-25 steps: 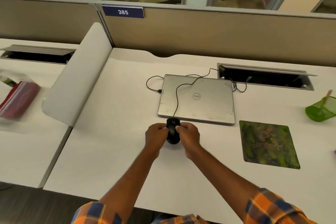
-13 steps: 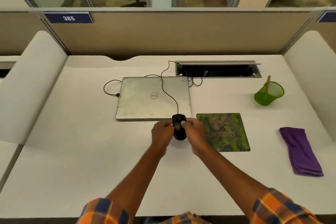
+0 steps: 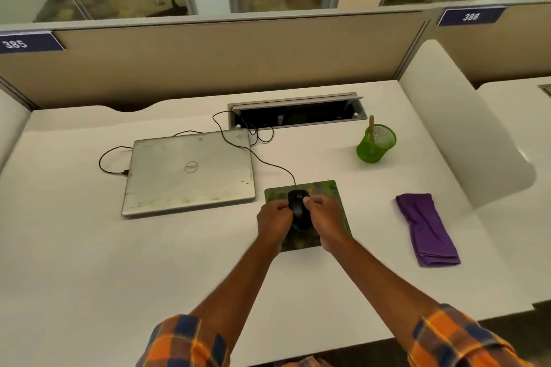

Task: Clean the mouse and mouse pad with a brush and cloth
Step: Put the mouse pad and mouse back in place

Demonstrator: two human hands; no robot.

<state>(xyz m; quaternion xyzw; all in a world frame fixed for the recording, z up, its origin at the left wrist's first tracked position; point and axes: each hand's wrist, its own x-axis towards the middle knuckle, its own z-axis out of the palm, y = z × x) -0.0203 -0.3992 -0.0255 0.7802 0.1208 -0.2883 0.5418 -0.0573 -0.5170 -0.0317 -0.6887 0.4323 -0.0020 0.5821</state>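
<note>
- Mouse (image 3: 299, 207), black and corded, sits right between both hands over the green patterned mouse pad (image 3: 334, 191); whether it rests on the pad or hangs just above it, I cannot tell.
- Left hand (image 3: 273, 217) grips the mouse's left flank, fingers curled in against it.
- Right hand (image 3: 327, 217) takes the right flank, thumb and curled fingers pinching near the front end.
- Both hands cover the middle of the pad, so only its far edge, right side and near corner show.
- Mouse cable (image 3: 269, 163) runs from the nose of the mouse, up over the closed silver laptop's (image 3: 187, 174) back right corner, and on to the open cable hatch (image 3: 298, 114) at the rear of the white desk (image 3: 89, 247).
- Laptop lies just left of the pad, lid down, with a second thin lead plugged into its left side.
- Purple cloth (image 3: 425, 231), folded long, lies on the desk well to the right of the pad, untouched.
- Green mesh cup (image 3: 376, 144) stands upright farther back on the right, a wooden handle (image 3: 371, 127) poking out of it; its lower end is hidden by the mesh.
</note>
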